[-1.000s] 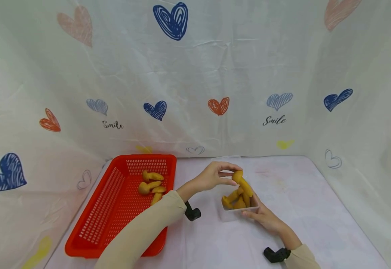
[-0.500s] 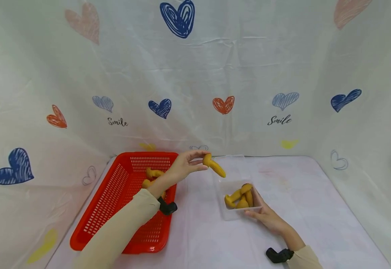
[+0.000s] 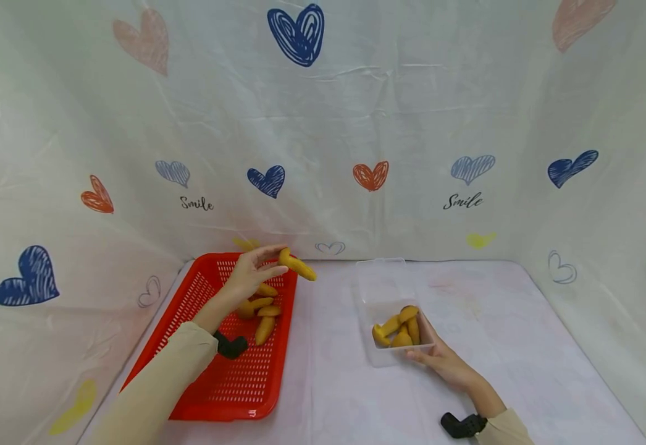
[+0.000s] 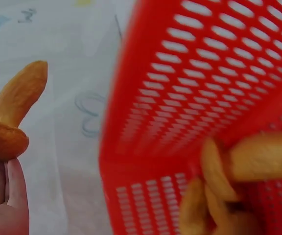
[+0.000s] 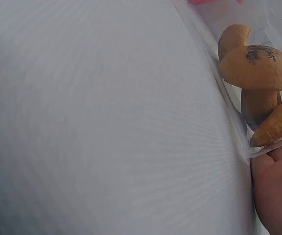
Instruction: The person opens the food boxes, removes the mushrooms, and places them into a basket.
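My left hand (image 3: pixel 245 277) pinches a yellow-brown mushroom (image 3: pixel 299 268) by its cap, above the back right corner of the red basket (image 3: pixel 234 386). In the left wrist view its stem points up, away from the fingers (image 4: pixel 17 183). Several similar mushrooms (image 3: pixel 265 330) lie in the basket, partly hidden by the hand. My right hand (image 3: pixel 448 364) grips the right front corner of a clear plastic box (image 3: pixel 381 358) that contains several mushrooms (image 3: pixel 391 326). One mushroom cap (image 5: pixel 253 68) there has dark marks on it, seen in the right wrist view.
The box's transparent lid (image 3: pixel 385 281) lies folded back behind it. A white cloth covers the table (image 3: pixel 501 334), and a white sheet (image 3: pixel 323 123) printed with hearts hangs behind and at the sides. Each wrist wears a black device (image 3: pixel 462 425).
My left hand has carried the mushroom left, from over the box to over the basket's edge. The right hand still grips the box. The head view has shifted slightly.
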Demonstrator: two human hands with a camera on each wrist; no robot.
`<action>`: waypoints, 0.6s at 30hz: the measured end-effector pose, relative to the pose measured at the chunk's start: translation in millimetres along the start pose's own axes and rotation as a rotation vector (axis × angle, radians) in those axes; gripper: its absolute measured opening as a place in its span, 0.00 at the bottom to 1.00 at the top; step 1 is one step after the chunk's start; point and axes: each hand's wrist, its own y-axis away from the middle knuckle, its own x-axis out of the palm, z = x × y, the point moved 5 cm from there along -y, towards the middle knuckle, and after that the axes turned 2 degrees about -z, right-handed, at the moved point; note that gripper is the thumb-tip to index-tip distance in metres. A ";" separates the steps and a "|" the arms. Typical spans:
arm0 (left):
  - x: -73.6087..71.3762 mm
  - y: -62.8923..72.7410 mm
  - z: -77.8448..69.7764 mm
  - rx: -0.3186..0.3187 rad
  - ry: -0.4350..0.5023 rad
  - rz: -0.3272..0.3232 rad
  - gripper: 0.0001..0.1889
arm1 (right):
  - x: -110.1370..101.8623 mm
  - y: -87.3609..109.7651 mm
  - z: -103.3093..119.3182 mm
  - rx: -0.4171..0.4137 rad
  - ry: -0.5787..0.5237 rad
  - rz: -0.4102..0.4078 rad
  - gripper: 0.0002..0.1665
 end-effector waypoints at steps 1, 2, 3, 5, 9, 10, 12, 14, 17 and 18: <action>-5.1 1.9 4.2 -0.014 -0.013 -0.014 0.27 | 0.1 -0.1 0.1 -0.003 -0.001 0.002 0.60; -10.1 3.7 8.5 -0.027 -0.024 -0.029 0.27 | 0.1 -0.3 0.0 -0.003 -0.001 0.003 0.60; -14.9 5.6 12.7 -0.038 -0.036 -0.044 0.27 | 0.0 -0.4 0.0 -0.001 -0.004 0.003 0.60; -22.6 9.2 20.8 -0.057 -0.058 -0.072 0.27 | 0.0 -0.1 -0.5 0.004 -0.012 0.007 0.59; -34.1 16.2 34.6 -0.083 -0.080 -0.116 0.28 | 0.4 0.2 -0.7 0.012 -0.021 0.014 0.59; -36.6 17.7 37.9 -0.092 -0.087 -0.127 0.28 | 0.5 0.3 -0.6 0.013 -0.019 0.013 0.60; -40.9 20.1 44.1 -0.103 -0.089 -0.141 0.29 | 0.7 0.4 0.1 0.014 -0.015 0.011 0.60; -45.5 22.0 50.2 -0.120 -0.096 -0.160 0.28 | 0.9 0.5 1.0 0.014 -0.010 0.006 0.60; -50.5 24.5 57.6 -0.134 -0.109 -0.174 0.28 | 1.2 0.4 1.9 0.015 -0.006 0.003 0.60; -52.1 25.4 60.1 -0.143 -0.110 -0.181 0.27 | 1.2 0.3 1.9 0.016 -0.005 0.003 0.60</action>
